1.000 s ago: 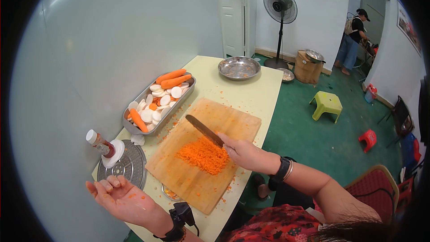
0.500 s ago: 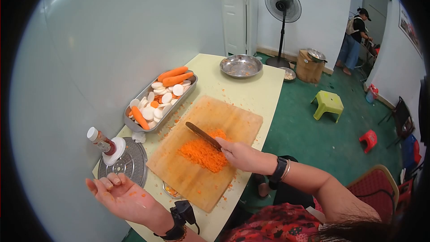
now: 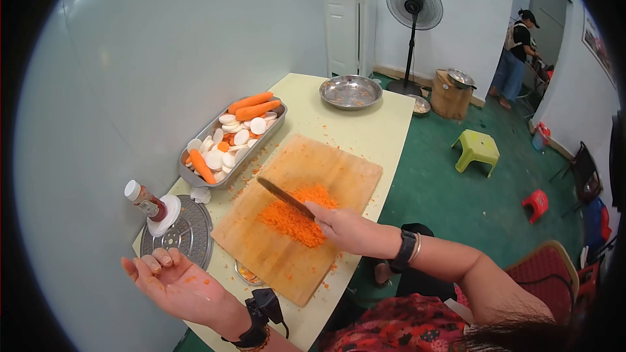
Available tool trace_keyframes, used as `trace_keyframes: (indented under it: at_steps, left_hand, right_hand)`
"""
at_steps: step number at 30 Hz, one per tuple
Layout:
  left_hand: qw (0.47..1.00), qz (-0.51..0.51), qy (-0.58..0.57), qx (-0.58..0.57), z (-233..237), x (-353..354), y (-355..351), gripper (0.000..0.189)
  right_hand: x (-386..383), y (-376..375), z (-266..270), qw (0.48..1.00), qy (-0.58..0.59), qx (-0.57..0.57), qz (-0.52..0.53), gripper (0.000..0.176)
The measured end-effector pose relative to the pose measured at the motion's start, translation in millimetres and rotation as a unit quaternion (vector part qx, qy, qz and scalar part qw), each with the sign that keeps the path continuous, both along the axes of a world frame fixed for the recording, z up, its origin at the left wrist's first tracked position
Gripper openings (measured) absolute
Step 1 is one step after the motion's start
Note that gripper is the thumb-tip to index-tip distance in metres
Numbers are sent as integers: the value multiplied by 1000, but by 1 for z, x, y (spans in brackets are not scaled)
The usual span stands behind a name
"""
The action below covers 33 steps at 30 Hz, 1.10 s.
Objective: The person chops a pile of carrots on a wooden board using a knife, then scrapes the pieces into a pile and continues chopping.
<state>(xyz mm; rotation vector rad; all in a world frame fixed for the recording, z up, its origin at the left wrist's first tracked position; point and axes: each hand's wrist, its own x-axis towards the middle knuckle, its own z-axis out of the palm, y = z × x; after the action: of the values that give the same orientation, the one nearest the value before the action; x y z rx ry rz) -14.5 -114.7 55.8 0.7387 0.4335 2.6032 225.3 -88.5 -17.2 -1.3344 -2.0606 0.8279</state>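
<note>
My right hand [image 3: 345,227] grips a knife [image 3: 284,197], its blade slanting up and left over a heap of finely chopped carrot [image 3: 292,223]. The handle is mostly hidden in my fist. Under the heap lies a wooden cutting board [image 3: 257,234], set at an angle on the table. Off the board's near left corner, my left hand [image 3: 179,287] is raised palm up, fingers loosely bent and apart. It holds nothing, and bits of carrot stick to the palm.
A grey tray [image 3: 242,168] of sliced white rounds and whole carrots [image 3: 258,110] stands along the wall. Nearby are a steel bowl [image 3: 351,93], a perforated metal disc [image 3: 193,229] and a red sauce bottle [image 3: 149,203]. A green stool [image 3: 477,148] and fan stand beyond; another person [image 3: 516,58] is in the doorway.
The knife and my right hand have shifted slightly left over the chopped carrot. My left hand stays raised in nearly the same place.
</note>
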Motion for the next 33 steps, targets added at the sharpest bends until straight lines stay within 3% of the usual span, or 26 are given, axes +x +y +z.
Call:
trace_keyframes:
  at_steps: [2,5,8,11,14,21,23,29,33]
  left_hand:
    - [1000,-2,3,2,1,0,0,27]
    - [1000,-3,2,11,-1,-2,0,27]
    - [1000,5,-4,6,0,-1,0,27]
    - [1000,-2,-1,3,1,-1,0,27]
    - [1000,-12,9,18,-5,-6,2,28]
    - [1000,-4,0,8,0,-2,1,27]
    - [1000,-13,8,14,-5,-7,2,28]
    - [1000,3,1,2,2,0,0,28]
    - [1000,4,-5,-1,-1,-3,1,28]
  right_hand:
    - [-1,3,-5,999,-36,-27,-2,49]
    - [0,5,1,1000,15,-13,-1,49]
    - [-1,9,-10,992,68,108,1,43]
    - [2,14,-16,999,13,43,-1,43]
    - [3,13,-8,997,48,62,-3,44]
    - [8,17,-10,1000,-14,14,-14,47]
    - [7,7,12,999,-2,-23,-26,47]
    - [7,18,-15,997,40,69,-14,40]
    - [3,11,2,1000,-25,-1,-4,49]
